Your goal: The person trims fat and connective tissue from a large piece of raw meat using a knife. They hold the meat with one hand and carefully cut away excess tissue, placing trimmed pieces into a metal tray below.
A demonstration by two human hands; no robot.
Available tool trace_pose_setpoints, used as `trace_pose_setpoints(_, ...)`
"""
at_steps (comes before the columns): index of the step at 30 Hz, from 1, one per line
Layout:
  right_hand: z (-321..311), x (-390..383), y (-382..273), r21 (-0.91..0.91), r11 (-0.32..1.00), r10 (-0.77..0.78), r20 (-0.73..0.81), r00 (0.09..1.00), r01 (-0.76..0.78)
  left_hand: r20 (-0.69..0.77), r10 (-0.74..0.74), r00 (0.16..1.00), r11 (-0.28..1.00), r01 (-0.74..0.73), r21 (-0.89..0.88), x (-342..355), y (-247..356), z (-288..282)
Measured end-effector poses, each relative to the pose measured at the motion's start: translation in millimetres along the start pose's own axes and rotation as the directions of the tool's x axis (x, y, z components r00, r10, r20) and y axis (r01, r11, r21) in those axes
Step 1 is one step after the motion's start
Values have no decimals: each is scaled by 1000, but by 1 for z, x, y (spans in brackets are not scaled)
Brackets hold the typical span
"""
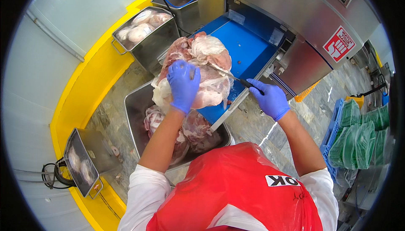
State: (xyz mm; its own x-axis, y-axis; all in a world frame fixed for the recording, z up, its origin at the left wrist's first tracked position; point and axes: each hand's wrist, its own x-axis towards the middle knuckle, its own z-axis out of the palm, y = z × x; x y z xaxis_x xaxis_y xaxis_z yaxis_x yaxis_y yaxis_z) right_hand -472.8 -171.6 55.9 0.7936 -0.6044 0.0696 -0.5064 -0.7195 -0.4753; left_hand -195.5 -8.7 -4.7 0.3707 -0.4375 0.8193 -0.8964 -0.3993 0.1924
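A big piece of raw meat [214,50] with pale fat and skin lies at the near end of a blue conveyor belt [249,41]. My left hand [184,86], in a blue-violet glove, presses on its near left side with fingers curled into it; the fingertips are partly hidden. Gloved the same way, my right hand [270,101] grips the black handle of a knife [230,75] to the right of the meat. The blade points leftward, lying across the meat's surface, and where its tip ends is hard to make out.
Below the belt's end stands a steel tub [133,125] with several meat pieces [196,125]. Another steel tub [156,43] with wrapped pieces is at the far left, and a smaller one [95,146] nearer. A steel machine [287,3] rises behind the belt. Green bags [354,142] sit far right.
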Motion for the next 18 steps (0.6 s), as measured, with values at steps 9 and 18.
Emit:
trace_pose_setpoints(9, 31, -37, 0, 125, 991, 71, -152, 986, -52, 456, -289, 842, 957, 238, 166, 4, 11, 23)
trace_pose_setpoints(18, 72, -36, 0, 165, 974, 186, -177, 966, -157, 359, -30, 933, 980, 98, -171, -28, 21, 22)
